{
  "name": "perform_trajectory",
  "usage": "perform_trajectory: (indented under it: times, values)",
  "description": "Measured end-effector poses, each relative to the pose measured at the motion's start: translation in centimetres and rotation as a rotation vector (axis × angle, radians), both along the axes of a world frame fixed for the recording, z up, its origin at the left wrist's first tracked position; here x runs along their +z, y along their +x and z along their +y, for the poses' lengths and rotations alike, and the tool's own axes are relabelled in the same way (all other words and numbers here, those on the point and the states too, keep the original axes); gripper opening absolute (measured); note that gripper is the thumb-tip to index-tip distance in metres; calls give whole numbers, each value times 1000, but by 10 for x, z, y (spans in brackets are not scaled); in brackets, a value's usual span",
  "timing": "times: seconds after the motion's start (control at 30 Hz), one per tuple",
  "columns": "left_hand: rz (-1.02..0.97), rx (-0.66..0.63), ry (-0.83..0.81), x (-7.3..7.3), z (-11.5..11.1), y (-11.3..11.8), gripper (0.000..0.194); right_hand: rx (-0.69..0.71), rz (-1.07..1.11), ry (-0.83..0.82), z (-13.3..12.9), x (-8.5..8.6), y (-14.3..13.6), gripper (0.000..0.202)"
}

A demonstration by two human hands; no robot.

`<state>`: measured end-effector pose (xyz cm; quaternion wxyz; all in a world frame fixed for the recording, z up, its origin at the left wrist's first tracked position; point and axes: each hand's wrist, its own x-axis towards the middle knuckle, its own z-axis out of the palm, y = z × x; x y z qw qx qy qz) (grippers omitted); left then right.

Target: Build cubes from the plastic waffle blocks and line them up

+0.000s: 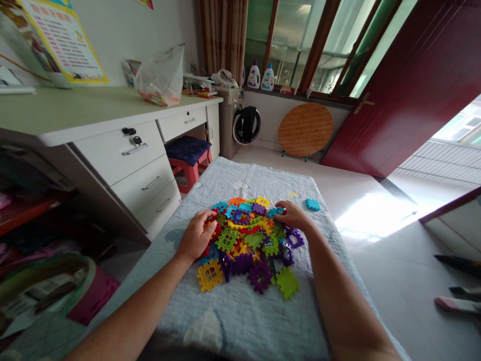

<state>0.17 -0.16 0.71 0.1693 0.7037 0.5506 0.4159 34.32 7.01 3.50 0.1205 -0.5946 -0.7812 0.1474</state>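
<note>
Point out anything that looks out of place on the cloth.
One blue piece lies alone on the cloth, to the right of the right hand. It looks odd because the other plastic pieces are heaped together. I see no obvious damage.

a home: washing machine, curtain

We cannot see the undermost part of the heap of colourful pieces. The left wall poster bears print too small for us; the red door, right, is cut off above.
</note>
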Motion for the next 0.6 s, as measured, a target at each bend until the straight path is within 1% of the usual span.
perform_trajectory:
  times: [0.13,0.27,0.33,0.43,0.5,0.57,0.6]
  values:
    - [1,6,6,2,0,0,29,-56,-8,16,-3,6,-1,39]
    - [3,10,4,2,0,1,29,-115,32,43,-6,21,-3,34]
    - [6,6,-1,2,0,0,30,-118,149,7,-9,30,-10,32]
    - [9,-4,-10,1,0,-1,31,-55,393,-81,-17,40,-33,29]
    - [11,-8,-20,1,1,-1,32,11,536,-156,-24,43,-53,24]
    - [10,-14,-32,1,1,-2,32,78,660,-224,-28,43,-70,20]
    - [8,-18,-37,1,1,-2,32,100,697,-231,-28,42,-75,21]
